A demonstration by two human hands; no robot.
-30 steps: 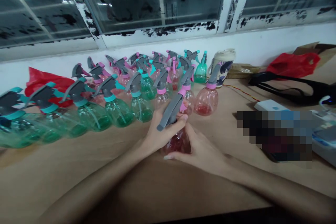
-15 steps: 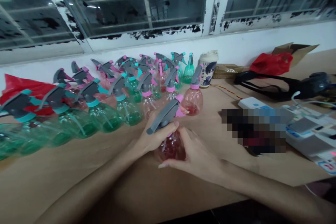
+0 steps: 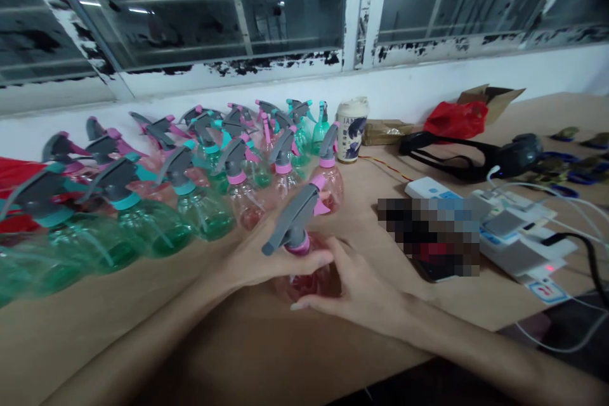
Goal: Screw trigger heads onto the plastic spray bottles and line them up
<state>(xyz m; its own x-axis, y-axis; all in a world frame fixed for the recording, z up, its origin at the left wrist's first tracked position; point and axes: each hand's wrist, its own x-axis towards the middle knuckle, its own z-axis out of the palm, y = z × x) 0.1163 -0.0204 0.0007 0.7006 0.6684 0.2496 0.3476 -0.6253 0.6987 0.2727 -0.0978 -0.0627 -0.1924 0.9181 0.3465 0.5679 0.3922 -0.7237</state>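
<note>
A small pink spray bottle (image 3: 304,279) with a grey trigger head (image 3: 292,219) and pink collar stands on the brown table (image 3: 143,330) in front of me. My left hand (image 3: 266,260) is wrapped round its neck just under the collar. My right hand (image 3: 356,285) cups the bottle's body from the right, fingers curled round it. Behind it stand several rows of like bottles, green ones with teal collars (image 3: 143,228) and pink ones with pink collars (image 3: 328,174).
A paper cup (image 3: 351,130) stands near the wall. To the right lie a black strap with a device (image 3: 476,155), a white box (image 3: 428,189), cabled white devices (image 3: 514,241), a red bag (image 3: 457,119) and a red bag at far left (image 3: 14,171). Windows run along the back.
My view has swung to the right and the bottle now sits lower. My left hand has slid down from the trigger head to the neck. Both hands still hold the bottle.
</note>
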